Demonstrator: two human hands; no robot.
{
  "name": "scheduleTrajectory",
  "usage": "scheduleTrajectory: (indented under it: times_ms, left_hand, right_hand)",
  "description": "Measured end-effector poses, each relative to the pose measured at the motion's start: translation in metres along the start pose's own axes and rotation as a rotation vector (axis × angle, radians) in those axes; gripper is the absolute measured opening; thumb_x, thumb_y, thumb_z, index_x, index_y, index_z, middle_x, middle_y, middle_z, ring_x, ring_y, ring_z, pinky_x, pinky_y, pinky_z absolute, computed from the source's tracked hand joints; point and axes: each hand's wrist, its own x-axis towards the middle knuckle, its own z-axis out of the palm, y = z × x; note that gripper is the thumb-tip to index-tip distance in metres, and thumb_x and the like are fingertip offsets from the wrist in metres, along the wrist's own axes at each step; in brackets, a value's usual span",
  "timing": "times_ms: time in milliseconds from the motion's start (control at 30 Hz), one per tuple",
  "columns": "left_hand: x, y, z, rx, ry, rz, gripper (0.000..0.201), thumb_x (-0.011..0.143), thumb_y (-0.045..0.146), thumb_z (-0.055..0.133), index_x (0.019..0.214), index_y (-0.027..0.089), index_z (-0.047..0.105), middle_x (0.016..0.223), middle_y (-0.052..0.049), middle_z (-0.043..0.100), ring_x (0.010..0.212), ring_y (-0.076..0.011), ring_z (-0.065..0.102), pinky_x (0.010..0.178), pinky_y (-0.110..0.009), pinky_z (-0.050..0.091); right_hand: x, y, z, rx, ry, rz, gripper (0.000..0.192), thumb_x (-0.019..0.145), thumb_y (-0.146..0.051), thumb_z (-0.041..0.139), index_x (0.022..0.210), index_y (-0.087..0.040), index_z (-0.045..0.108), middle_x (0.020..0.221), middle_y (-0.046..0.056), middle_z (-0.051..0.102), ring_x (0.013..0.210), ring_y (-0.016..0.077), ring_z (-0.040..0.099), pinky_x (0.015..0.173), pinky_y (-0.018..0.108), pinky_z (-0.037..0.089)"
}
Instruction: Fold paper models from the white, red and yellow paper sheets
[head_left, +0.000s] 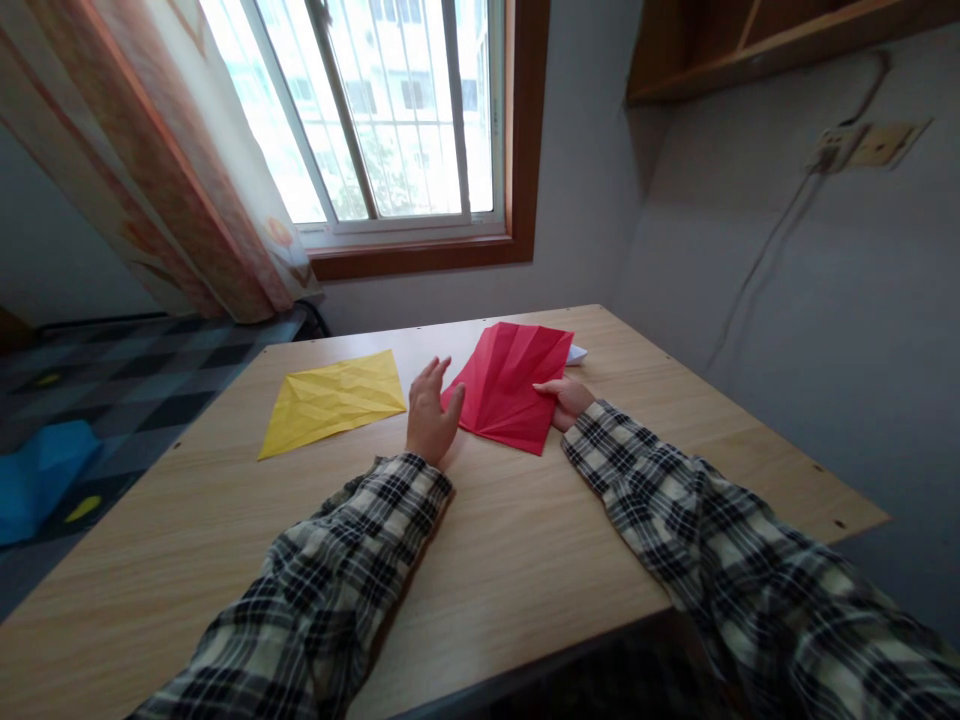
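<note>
A red sheet of paper [510,385], marked with several fold creases, is tilted up over the table in the middle of the view. My right hand [568,399] grips its right edge, thumb on top and the other fingers behind the sheet. Just left of the red paper is my left hand [435,410], its fingers raised and apart and nothing in its grasp. Whether it brushes the red sheet's left edge I cannot tell. Farther left, a creased yellow sheet of paper [337,395] lies flat. A small white folded paper [576,355] peeks out behind the red one, mostly hidden.
The light wooden table [525,560] has a wall on its right and a window [390,120] beyond. At left, a blue paper or cloth item [45,475] rests on a checkered bed [150,400]. A wooden shelf [750,60] and a socket [870,145] with a cord are on the right wall.
</note>
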Motion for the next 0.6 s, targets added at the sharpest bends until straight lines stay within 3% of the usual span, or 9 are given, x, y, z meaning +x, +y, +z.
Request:
scheduleTrajectory:
  times_ms: [100,233,500,600]
  left_hand:
    - [0.003,-0.016,0.002,-0.105,0.108,-0.226,0.061,0.086,0.038,0.064,0.140,0.017,0.046,0.146,-0.018,0.046,0.138,-0.0309,0.040,0.116,-0.050,0.029]
    - [0.005,-0.017,0.003,-0.320,0.108,-0.470,0.065,0.085,0.038,0.066,0.141,0.017,0.042,0.146,-0.020,0.044,0.131,-0.0315,0.047,0.109,-0.048,0.040]
    - [0.006,-0.004,0.000,-0.599,0.042,-0.560,0.061,0.083,0.031,0.069,0.138,0.020,0.044,0.130,-0.015,0.057,0.100,-0.0210,0.066,0.083,-0.034,0.055]
    - [0.006,-0.003,-0.002,-0.733,0.076,-0.599,0.060,0.080,0.029,0.072,0.134,0.021,0.047,0.121,-0.012,0.061,0.093,-0.0182,0.067,0.077,-0.030,0.056]
  right_hand:
    - [0.000,-0.004,-0.003,0.021,0.024,0.060,0.039,0.068,0.002,0.054,0.102,-0.016,0.064,0.096,0.008,0.077,0.093,0.0264,0.073,0.098,0.051,0.053]
    - [0.000,-0.008,-0.005,0.042,-0.019,0.057,0.039,0.071,0.001,0.052,0.104,-0.015,0.064,0.100,0.009,0.077,0.097,0.0261,0.072,0.100,0.050,0.052]
    - [-0.001,-0.011,-0.004,0.045,0.000,0.058,0.043,0.072,0.001,0.051,0.111,-0.015,0.062,0.097,0.008,0.077,0.096,0.0247,0.072,0.100,0.050,0.052]
    - [-0.003,-0.012,-0.002,0.064,0.008,0.071,0.043,0.073,0.000,0.051,0.113,-0.013,0.062,0.099,0.009,0.076,0.095,0.0256,0.072,0.100,0.050,0.051]
